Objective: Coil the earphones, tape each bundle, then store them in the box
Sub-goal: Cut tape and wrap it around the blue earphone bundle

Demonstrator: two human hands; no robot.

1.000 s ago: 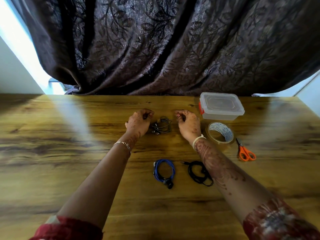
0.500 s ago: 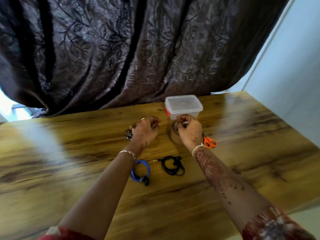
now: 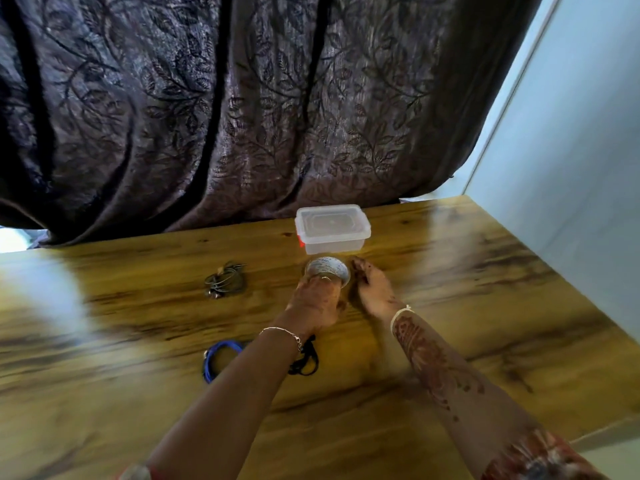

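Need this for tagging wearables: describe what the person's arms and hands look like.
Left hand: finger ring, thin chain bracelet at the wrist. Right hand: pale wristband, henna patterns along the forearm. Reddish left sleeve; patterned red right sleeve.

Head camera looks forward-down, close over table point(image 3: 450, 306)

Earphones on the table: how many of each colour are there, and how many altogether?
Grey earphones: 1
Blue earphones: 1
Black earphones: 1 (partly hidden behind the left arm)
Total: 3
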